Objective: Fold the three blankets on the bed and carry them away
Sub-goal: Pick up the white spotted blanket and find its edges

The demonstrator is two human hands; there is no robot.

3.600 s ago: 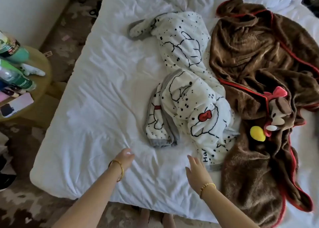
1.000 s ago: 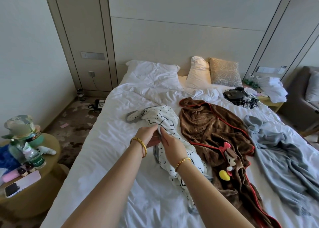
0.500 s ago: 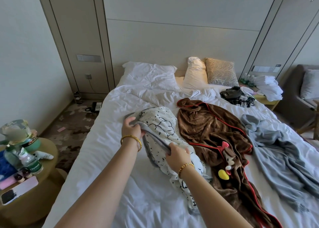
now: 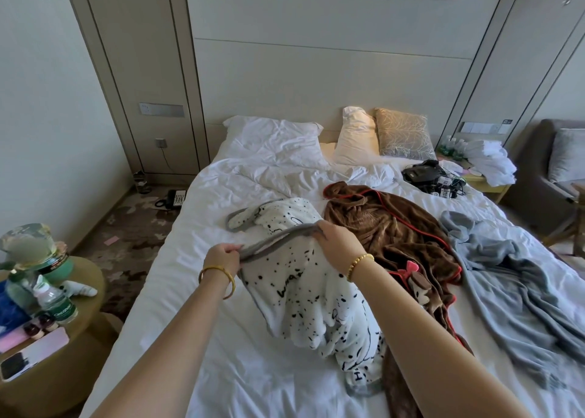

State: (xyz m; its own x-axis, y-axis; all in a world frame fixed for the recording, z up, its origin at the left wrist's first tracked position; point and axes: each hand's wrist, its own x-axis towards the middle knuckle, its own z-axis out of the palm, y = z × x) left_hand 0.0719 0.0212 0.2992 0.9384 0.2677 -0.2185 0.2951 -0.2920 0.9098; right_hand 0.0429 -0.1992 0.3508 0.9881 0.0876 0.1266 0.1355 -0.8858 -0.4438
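Three blankets lie on the white bed (image 4: 196, 253). The white blanket with black spots and grey trim (image 4: 304, 294) is partly lifted off the sheet. My left hand (image 4: 223, 254) pinches its grey edge, and my right hand (image 4: 337, 245) grips the same edge further along, so the trim stretches between them. To the right lies the crumpled brown blanket with red trim (image 4: 389, 237), a plush figure with a pink bow on it. The grey blanket (image 4: 519, 278) sprawls along the bed's right side.
A round side table (image 4: 50, 373) at the left holds bottles, a phone and small items. Pillows (image 4: 275, 139) lean at the headboard. Black electronics with cables (image 4: 427, 177) lie on the bed's far right. A telephone (image 4: 172, 199) sits on the carpet. An armchair (image 4: 557, 170) stands right.
My hands have worked along the spotted blanket's grey edge and raised it higher. The left hand came nearer to me, the right moved up and right. The blanket now hangs between them.
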